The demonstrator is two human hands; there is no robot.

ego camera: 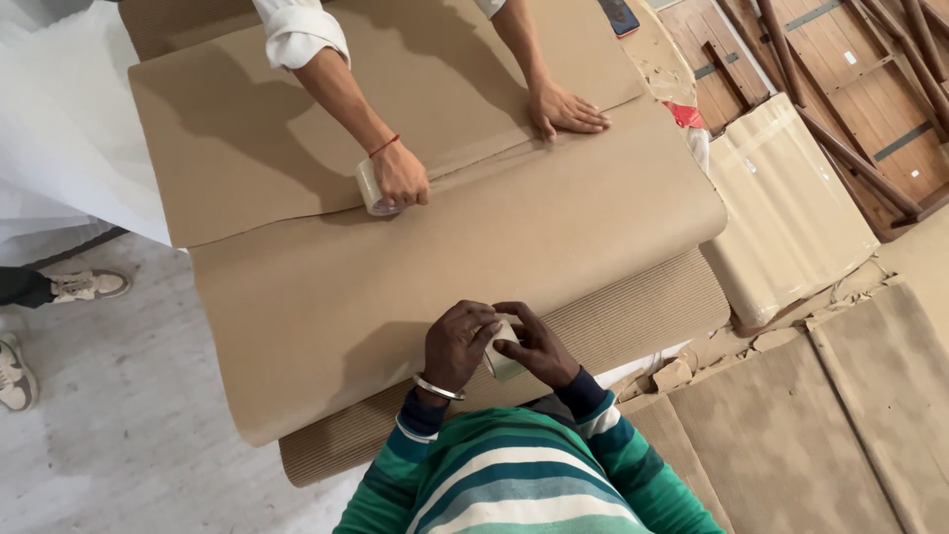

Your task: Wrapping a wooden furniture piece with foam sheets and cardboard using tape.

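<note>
Both my hands hold a roll of clear tape [500, 362] at the near edge of a large bundle wrapped in brown paper [415, 247]. My left hand [457, 343] grips the roll from the left and my right hand [539, 344] from the right, fingers curled on it. Across the bundle, another person's hand [400, 176] presses a second tape roll [370, 188] onto the paper seam. Their other hand [565, 109] lies flat on the overlapping sheet.
Corrugated cardboard [633, 311] sticks out under the paper at the near edge. A plastic-wrapped flat package [786, 213] leans at the right, wooden furniture parts [850, 89] beyond it. Cardboard sheets [791, 435] cover the floor at right. A bystander's shoes [89, 285] stand at left.
</note>
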